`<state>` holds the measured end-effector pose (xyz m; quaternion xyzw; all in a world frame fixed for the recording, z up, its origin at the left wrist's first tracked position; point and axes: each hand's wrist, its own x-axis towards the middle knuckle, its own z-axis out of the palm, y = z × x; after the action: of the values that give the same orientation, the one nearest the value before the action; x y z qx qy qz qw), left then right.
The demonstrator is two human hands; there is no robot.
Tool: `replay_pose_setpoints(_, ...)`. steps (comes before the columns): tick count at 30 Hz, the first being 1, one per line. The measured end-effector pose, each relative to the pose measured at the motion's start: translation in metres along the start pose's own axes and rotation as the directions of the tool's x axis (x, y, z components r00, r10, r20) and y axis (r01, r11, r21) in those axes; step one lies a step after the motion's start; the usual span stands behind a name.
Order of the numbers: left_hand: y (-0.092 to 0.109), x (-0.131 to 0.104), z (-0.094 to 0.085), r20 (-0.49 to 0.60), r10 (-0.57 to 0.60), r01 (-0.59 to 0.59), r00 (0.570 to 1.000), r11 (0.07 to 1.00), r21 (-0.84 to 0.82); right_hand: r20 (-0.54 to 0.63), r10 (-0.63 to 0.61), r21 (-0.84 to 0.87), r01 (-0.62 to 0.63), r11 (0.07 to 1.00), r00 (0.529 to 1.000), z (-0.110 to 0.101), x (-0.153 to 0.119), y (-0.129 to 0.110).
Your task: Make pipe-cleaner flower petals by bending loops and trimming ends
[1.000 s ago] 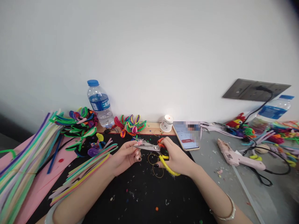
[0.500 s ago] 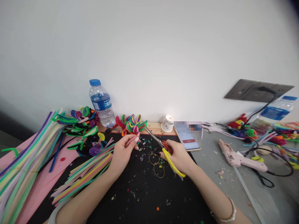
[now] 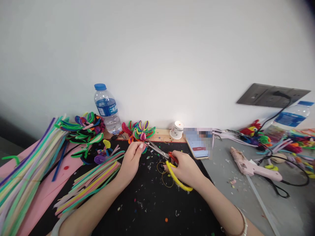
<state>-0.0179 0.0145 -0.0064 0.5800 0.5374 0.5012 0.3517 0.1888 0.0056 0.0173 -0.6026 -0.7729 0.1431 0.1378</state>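
Observation:
My right hand point(image 3: 184, 167) is closed on the red and yellow handles of a pair of scissors point(image 3: 159, 151), whose blades point up and left. The blade tips reach the fingertips of my left hand point(image 3: 131, 160), which is pinched together. Whatever it pinches is too small to make out. Just beyond my left fingers lies a bunch of bent multicoloured pipe cleaners point(image 3: 140, 130). Thin yellow rings point(image 3: 167, 180) and small scraps lie on the black mat point(image 3: 152, 209) near the scissors.
Pipe cleaner bundles point(image 3: 91, 186) lie on the left, with a water bottle point(image 3: 107, 109) behind. At the back are a lit candle cup point(image 3: 176, 130) and a phone point(image 3: 198, 147). A pink glue gun point(image 3: 256, 169) with its cable lies right, below a wall socket point(image 3: 270, 95).
The scissors have moved left, and their blade tips are now at my left fingertips. My right hand has shifted slightly left with them. My left fingers have turned a little.

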Motion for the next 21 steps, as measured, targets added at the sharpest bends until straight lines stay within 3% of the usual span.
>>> replay_pose_setpoints(5,-0.0018,0.0004,0.0038,0.090,-0.045,0.060,0.995,0.983,-0.172,0.004,0.006,-0.008,-0.006,1.000,1.000,-0.0001,-0.0011,-0.0016)
replay_pose_setpoints(10,0.0014,-0.0019,0.0089,0.219,-0.130,0.209,0.967,0.895,-0.393,-0.005,-0.005,-0.022,0.005,1.000,1.000,0.0010,-0.0019,-0.0031)
replay_pose_setpoints(16,0.0055,-0.0052,0.0105,0.296,-0.177,0.299,0.938,0.846,-0.441,-0.009,-0.014,-0.012,0.014,1.000,1.000,0.0017,-0.0027,-0.0050)
replay_pose_setpoints(21,0.0064,-0.0055,0.0099,0.287,-0.170,0.301,0.943,0.805,-0.511,0.001,-0.002,0.004,0.002,1.000,1.000,0.0011,-0.0028,-0.0057)
